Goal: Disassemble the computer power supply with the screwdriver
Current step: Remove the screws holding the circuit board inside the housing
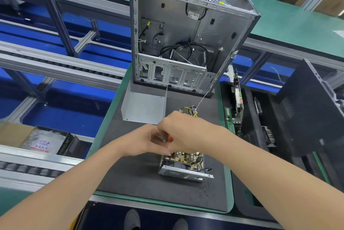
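The opened power supply (183, 168) lies on the dark foam mat (134, 174), its circuit board and vented metal side showing. Its grey metal cover (144, 107) lies apart, farther back on the mat. My right hand (183, 133) grips the orange-handled screwdriver (169, 139) from above, pointing it down into the supply's near-left corner. My left hand (143, 141) meets it from the left, fingers curled against the screwdriver just above the board; the tip is hidden. A bundle of yellow and black wires (189, 110) shows behind my right hand.
An open, emptied computer case (186, 30) stands upright at the mat's far end. Circuit boards (236, 103) stand in a black tray to the right, beside a dark case panel (312, 108). A cardboard box with a plastic bag (42, 141) sits at left on the conveyor frame.
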Demonstrator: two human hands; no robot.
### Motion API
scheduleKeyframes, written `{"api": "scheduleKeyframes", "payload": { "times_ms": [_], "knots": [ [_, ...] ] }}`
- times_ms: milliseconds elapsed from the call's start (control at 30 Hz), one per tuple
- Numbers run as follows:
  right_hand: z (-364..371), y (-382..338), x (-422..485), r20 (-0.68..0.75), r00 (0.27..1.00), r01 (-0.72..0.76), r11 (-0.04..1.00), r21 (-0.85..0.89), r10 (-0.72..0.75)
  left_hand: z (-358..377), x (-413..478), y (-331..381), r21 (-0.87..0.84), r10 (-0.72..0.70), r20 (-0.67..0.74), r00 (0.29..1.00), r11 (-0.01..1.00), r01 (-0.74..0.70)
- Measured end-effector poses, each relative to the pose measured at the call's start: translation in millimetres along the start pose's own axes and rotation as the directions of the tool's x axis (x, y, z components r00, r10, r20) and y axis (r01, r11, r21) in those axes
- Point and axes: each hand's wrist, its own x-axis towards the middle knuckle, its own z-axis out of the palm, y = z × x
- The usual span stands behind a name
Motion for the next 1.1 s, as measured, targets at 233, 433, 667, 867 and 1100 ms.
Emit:
{"api": "scheduleKeyframes", "payload": {
  "times_ms": [233, 433, 667, 867, 1100],
  "knots": [
    [7, 2, 1, -0.011, 0.979, 0.203, 0.975, -0.089, -0.205, 4, -2, 5, 0.04, 0.005, 0.029, 1.0, 0.999, -0.006],
    [6, -1, 0, -0.201, 0.979, -0.043, 0.994, -0.097, 0.023, 5, 1, 0, 0.012, 0.026, -0.024, 0.999, 1.0, -0.026],
    [12, -2, 5, -0.132, 0.986, -0.101, 0.995, -0.014, 0.099, 3, 4, -5, -0.005, 0.019, 0.0, 1.0, 1.0, -0.019],
    [3, 10, 0, 0.005, 0.987, 0.16, 0.987, 0.032, -0.16, -1, 2, -7, -0.003, 0.031, -0.002, 1.0, 1.0, -0.031],
    [6, 13, 1, 0.018, 0.975, 0.221, 0.975, 0.007, -0.221, 1, 3, -10, -0.013, 0.035, 0.006, 0.999, 0.999, -0.035]
  ]
}}
